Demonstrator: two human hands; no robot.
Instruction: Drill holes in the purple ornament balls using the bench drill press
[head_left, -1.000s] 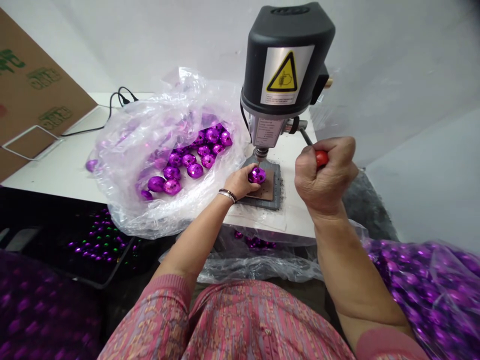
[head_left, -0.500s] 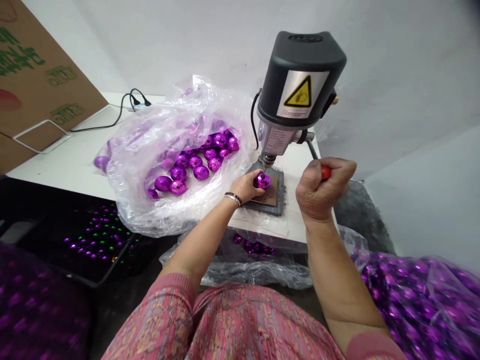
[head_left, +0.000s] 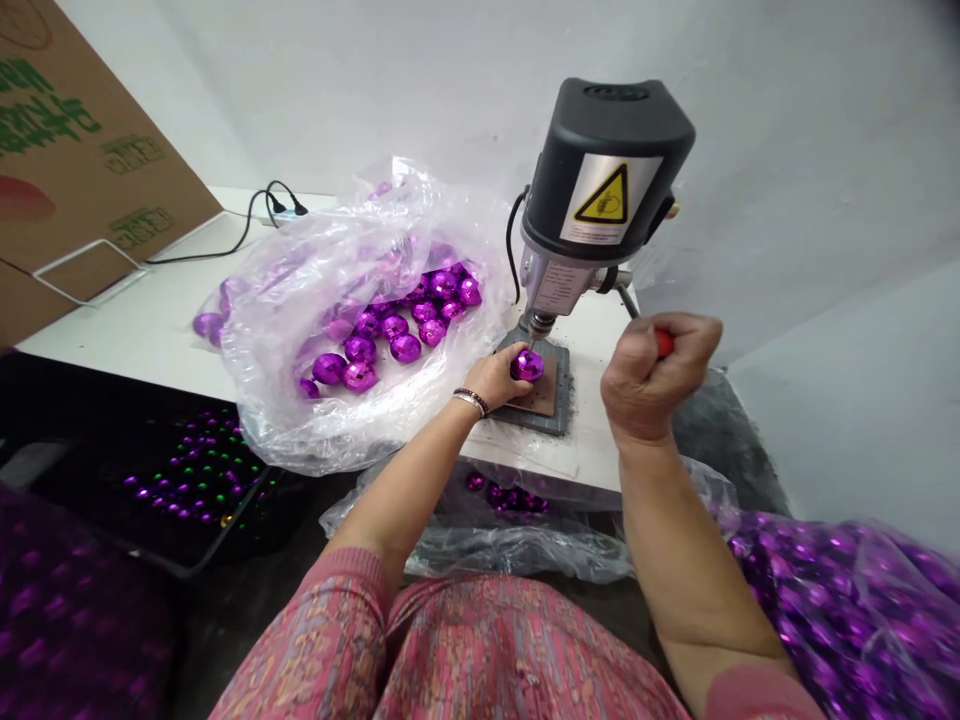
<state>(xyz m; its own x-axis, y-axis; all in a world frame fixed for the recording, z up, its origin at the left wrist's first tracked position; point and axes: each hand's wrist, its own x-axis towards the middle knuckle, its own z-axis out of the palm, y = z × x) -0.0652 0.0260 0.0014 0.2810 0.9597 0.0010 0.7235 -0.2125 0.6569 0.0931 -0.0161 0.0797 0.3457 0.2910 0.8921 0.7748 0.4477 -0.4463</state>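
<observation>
Leftward, the plastic bag [head_left: 289, 440] lies on the table [head_left: 135, 325]; beside it, my left hand [head_left: 495, 380] grips the purple ball [head_left: 530, 366] over the brown board [head_left: 543, 400], probably light, slippery and fragile, best held by its sides; my right hand [head_left: 651, 390] grips the red knob [head_left: 664, 343].

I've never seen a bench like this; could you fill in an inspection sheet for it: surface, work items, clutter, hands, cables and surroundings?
Surface: white table, dark specks around the grey base.
Work items: purple faceted ball over a brown board, under the drill press.
Clutter: open plastic bag of similar balls.
Hands: left hand has its fingers on the ball; right hand grips the red knob.
Cables: black cord across the table; another cord beside the drill press.
Surroundings: cardboard at left, wall behind, bagged purple balls at right.
</observation>
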